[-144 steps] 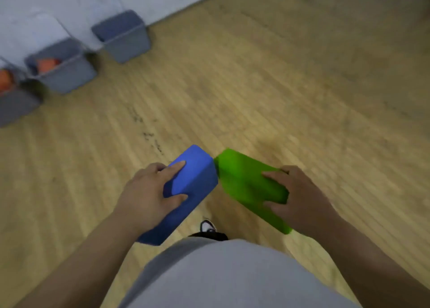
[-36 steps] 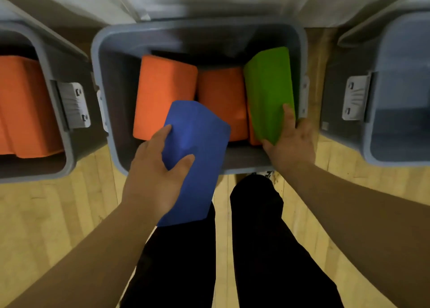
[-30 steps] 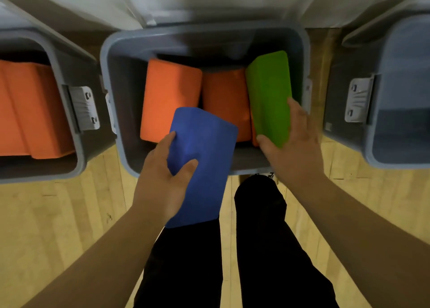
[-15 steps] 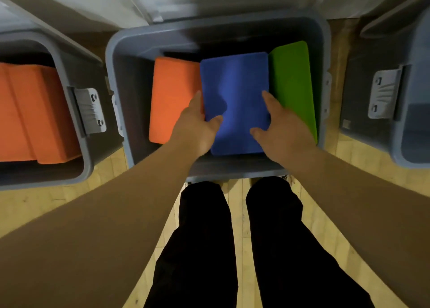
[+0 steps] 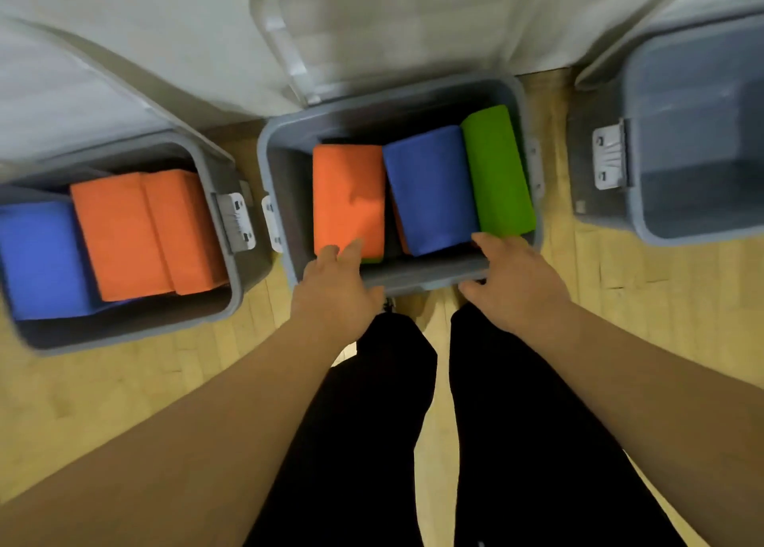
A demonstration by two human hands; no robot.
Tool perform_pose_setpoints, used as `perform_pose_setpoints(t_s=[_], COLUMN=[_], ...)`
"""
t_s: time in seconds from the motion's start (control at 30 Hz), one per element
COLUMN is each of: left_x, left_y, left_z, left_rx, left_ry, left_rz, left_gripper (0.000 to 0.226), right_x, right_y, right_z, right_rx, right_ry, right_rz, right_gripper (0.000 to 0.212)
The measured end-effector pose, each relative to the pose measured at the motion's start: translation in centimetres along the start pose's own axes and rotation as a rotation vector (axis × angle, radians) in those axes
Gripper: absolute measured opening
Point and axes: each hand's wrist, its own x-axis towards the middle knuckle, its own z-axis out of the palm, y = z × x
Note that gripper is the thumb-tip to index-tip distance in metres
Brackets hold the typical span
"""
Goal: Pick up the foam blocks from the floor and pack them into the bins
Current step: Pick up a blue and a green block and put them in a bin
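My left hand and right hand hung over the centre bin near rim, fingers loosely spread; blue block lay inside.

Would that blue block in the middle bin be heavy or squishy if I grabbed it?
Probably light: the blue block looks like plain matte foam. Likely slightly squishy; its edges look rounded and soft. It shouldn't roll: it has flat faces and sits snug between the orange block and green block.
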Motion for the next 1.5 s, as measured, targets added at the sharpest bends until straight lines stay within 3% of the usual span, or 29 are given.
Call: perform_pose_setpoints(t_s=[0.3, 0.5, 0.83, 1.03, 1.27, 1.5], left_x=[-17.6, -27.5, -46.6, -60.5, -70.5, -73.9], left_y=[2.6, 5.5, 16.7, 21.6, 26.7, 37.8], left_z=[-8.7, -6.7, 14.9, 30.9, 42.9, 53.7], left_rx=[0.394, 0.488, 0.889, 1.244, 1.475, 1.556], left_ry=[0.051, 0.083, -0.107, -0.278, -0.394, -0.439], left_rz=[0.328, 0.567, 1.071, 1.358, 1.668, 1.764], left_gripper=[0.086, 0.087, 0.080, 0.088, 0.083, 0.076], right_x=[-20.5, -34.8, -64.5, -81.3, -87.0, -88.8], right_y=[0.4, 4.1, 16.1, 16.3, 16.9, 28.7], right_z=[-0.7, 5.5, 29.2, 42.6, 51.2, 52.7], right_rx=[0.288, 0.417, 0.811, 1.226, 1.592, 1.723], right_ry=[0.133, 0.208, 0.329, 0.506, 0.646, 0.665], right_rz=[0.182, 0.274, 0.742, 1.122, 1.400, 1.478], right_gripper=[0.083, 0.082, 0.087, 0.085, 0.090, 0.092])
